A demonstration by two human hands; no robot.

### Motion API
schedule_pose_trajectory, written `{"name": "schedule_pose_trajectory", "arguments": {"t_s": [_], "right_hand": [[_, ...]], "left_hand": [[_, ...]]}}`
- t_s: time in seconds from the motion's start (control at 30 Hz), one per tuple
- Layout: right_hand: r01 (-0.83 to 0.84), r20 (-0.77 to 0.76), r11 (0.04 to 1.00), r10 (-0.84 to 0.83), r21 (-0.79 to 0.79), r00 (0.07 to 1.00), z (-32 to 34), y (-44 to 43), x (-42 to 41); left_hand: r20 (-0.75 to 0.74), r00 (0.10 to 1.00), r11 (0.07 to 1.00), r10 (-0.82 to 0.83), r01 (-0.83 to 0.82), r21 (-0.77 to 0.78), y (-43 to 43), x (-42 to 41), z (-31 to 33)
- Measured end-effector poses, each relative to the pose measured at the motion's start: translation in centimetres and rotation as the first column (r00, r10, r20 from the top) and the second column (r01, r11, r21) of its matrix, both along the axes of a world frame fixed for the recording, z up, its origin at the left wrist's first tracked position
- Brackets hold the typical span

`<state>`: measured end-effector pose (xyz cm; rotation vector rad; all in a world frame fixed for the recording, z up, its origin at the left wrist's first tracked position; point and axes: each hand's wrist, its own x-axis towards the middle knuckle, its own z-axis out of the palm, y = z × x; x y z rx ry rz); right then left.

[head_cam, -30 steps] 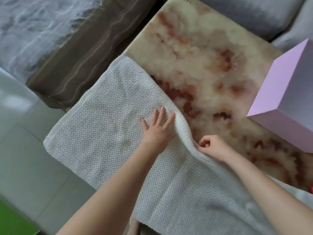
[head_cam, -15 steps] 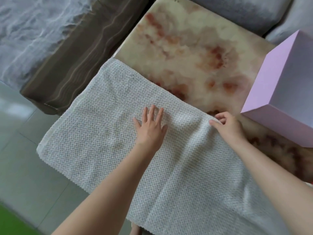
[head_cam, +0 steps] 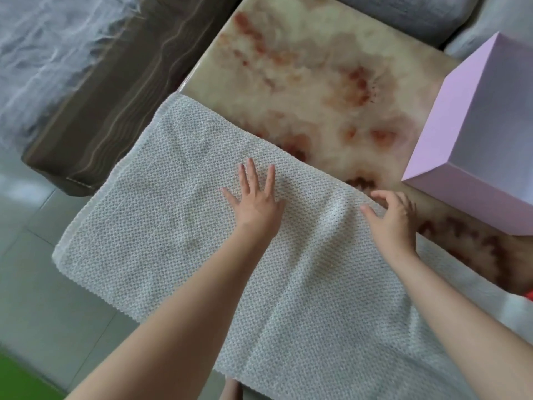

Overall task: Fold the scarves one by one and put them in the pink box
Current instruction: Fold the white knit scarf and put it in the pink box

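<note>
- left hand [head_cam: 253, 203]: flat, palm down on the scarf [head_cam: 161, 226], fingers straight and spread; it presses the cloth and grips nothing.
- right hand [head_cam: 393, 217]: fingers loosely bent, thumb held apart from the forefinger, tips touching the scarf's far edge; relaxed, with no cloth gathered in it.
- scarf: white, open-knit, spread in one flat layer over the near left part of the table [head_cam: 302, 82]. its left end reaches past the table's left edge and hangs over the tiled floor [head_cam: 43, 298]. shallow creases run between the two hands. its near end passes under both forearms and out of view.
- pink box [head_cam: 450, 157]: stands upright at the table's right edge, open side up, interior pale. it is apart from the scarf and near the right hand, not touching it.
- table: glossy cream top with reddish-brown marbling, bare beyond the scarf's far edge.
- brown wood-grain bench [head_cam: 115, 90]: just beside the table's left edge.
- grey fluffy rug [head_cam: 37, 53]: beyond the bench, at far left.
- grey cushions [head_cam: 403, 15]: behind the table's far edge.
</note>
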<state>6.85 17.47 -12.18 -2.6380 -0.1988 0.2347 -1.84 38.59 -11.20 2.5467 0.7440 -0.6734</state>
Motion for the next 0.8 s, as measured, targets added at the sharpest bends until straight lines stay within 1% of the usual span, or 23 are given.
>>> {"name": "schedule_pose_trajectory", "arguments": {"t_s": [0.1, 0.17, 0.27, 0.33, 0.4, 0.5, 0.57, 0.6, 0.67, 0.7, 0.8], "right_hand": [[0.04, -0.02, 0.998, -0.041, -0.048, 0.999, 0.0, -4.3, -1.1], [0.068, -0.044, 0.992, -0.073, -0.11, 0.996, -0.1, -7.7, -1.5], [0.108, -0.135, 0.966, -0.143, -0.237, 0.981, 0.1, -12.2, -1.6], [0.094, -0.18, 0.946, -0.156, -0.311, 0.971, 0.5, -14.5, -1.6], [0.078, -0.187, 0.933, -0.152, -0.352, 0.971, 0.8, -16.3, -1.3], [0.109, -0.212, 0.933, -0.19, -0.343, 0.959, 0.9, -17.8, -0.7], [0.107, -0.211, 0.946, -0.176, -0.305, 0.961, 0.8, -18.1, -0.3], [0.127, -0.168, 0.958, -0.173, -0.255, 0.971, 0.9, -18.1, -0.1], [0.23, -0.043, 0.965, -0.236, -0.125, 0.971, 1.3, -17.9, 0.9], [0.266, 0.002, 0.96, -0.267, -0.087, 0.964, 1.5, -17.8, 1.5], [0.275, 0.045, 0.954, -0.272, -0.117, 0.961, 0.8, -18.3, 2.6]], "left_hand": [[0.068, 0.99, 0.992, -0.12, 0.123, -0.04, -3.0, -1.2, 0.9], [0.058, 0.976, 0.972, -0.209, 0.214, -0.095, -6.0, -2.6, 1.1], [0.035, 0.932, 0.922, -0.361, 0.363, -0.134, -10.6, -4.2, 0.8], [0.043, 0.914, 0.906, -0.403, 0.405, -0.125, -12.8, -4.4, 0.4], [0.064, 0.907, 0.9, -0.416, 0.421, -0.114, -14.1, -3.9, 0.2], [0.056, 0.899, 0.894, -0.435, 0.438, -0.096, -14.8, -3.0, -0.5], [0.035, 0.901, 0.898, -0.431, 0.433, -0.079, -15.0, -2.7, -1.0], [0.028, 0.903, 0.9, -0.429, 0.429, -0.069, -15.2, -2.6, -1.2], [0.036, 0.912, 0.911, -0.41, 0.411, -0.046, -15.4, -2.2, -1.5], [0.045, 0.918, 0.918, -0.394, 0.395, -0.031, -15.5, -2.0, -1.7], [0.058, 0.928, 0.93, -0.368, 0.369, 0.001, -16.0, -1.5, -1.9]]}}
